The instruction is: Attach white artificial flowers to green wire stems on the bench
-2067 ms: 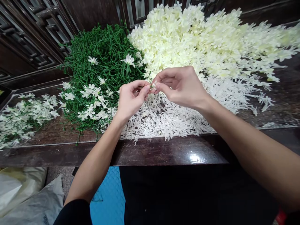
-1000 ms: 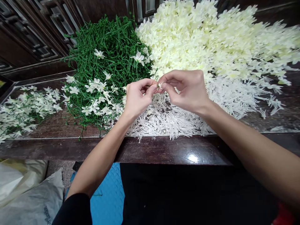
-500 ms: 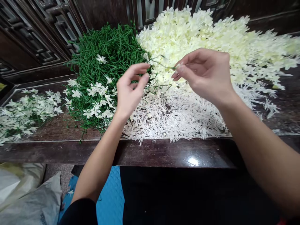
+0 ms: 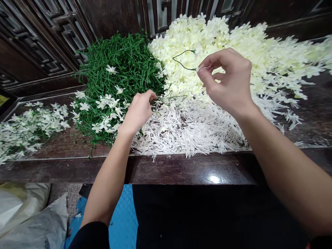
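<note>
A dark brown, glossy wooden bench [image 4: 192,169] runs across the view, with a carved dark lattice panel [image 4: 62,20] behind it. On it the biggest mass is a heap of creamy white, yellow-tinged petal pieces [image 4: 241,41], spread back and to the right. A tangled mound of thin green plastic-looking stems [image 4: 121,58] adjoins it on the left, and a low, spiky pile of white thread-like pieces [image 4: 197,131] lies in front — kinds kept apart, probably so each can be found by touch and stay within reach. A loose cluster of white flowers on green stems [image 4: 38,124] sits at the far left, apart from the raw heaps, perhaps to avoid mixing. Below the bench are pale woven sacks [image 4: 36,221] and a blue textured mat [image 4: 124,214].

The right hand [image 4: 229,77] is raised above the petals, thumb and index finger pinched together on a slender, hook-bent green stem [image 4: 192,69] with a small white piece [image 4: 201,68] at its end; a fingertip hold there seems to suit so slight a thing. The left hand [image 4: 138,109] is low, fingers curled at the mound's right edge; its fingertips are hidden, so I cannot tell whether they grip anything. Stray green sprigs [image 4: 173,98] lie just beside it, overlapping the spiky pile's back edge and cluttering that spot.
</note>
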Demonstrator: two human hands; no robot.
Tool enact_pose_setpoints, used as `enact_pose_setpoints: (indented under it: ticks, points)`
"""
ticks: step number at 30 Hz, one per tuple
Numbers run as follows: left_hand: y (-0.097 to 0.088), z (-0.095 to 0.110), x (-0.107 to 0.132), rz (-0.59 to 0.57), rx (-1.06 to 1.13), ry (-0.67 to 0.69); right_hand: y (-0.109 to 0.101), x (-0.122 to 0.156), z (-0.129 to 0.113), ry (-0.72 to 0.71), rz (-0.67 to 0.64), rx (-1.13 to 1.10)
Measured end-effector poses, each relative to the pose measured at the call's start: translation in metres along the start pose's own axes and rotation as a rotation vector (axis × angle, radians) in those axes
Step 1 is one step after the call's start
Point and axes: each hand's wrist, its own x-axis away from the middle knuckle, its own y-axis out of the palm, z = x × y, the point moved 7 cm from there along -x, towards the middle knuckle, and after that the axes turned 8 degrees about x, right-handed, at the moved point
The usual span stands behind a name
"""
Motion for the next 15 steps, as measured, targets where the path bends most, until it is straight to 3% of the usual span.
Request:
enact_pose_setpoints:
  ticks: [3,6,11,15]
  points:
    - [0.010,-0.009,0.003,-0.084,-0.067,-0.047,0.002,0.000,0.000,-0.003,-0.021,0.001]
    - [0.009,-0.013,0.001,-0.055,-0.078,-0.061,0.005,0.000,0.000,-0.012,-0.037,-0.018]
    - [-0.017,-0.003,-0.006,0.232,0.042,0.046,0.009,0.000,0.004,0.006,-0.065,-0.053]
    - [-0.035,-0.001,-0.004,0.460,0.272,0.043,0.010,0.000,0.003,-0.016,-0.067,-0.040]
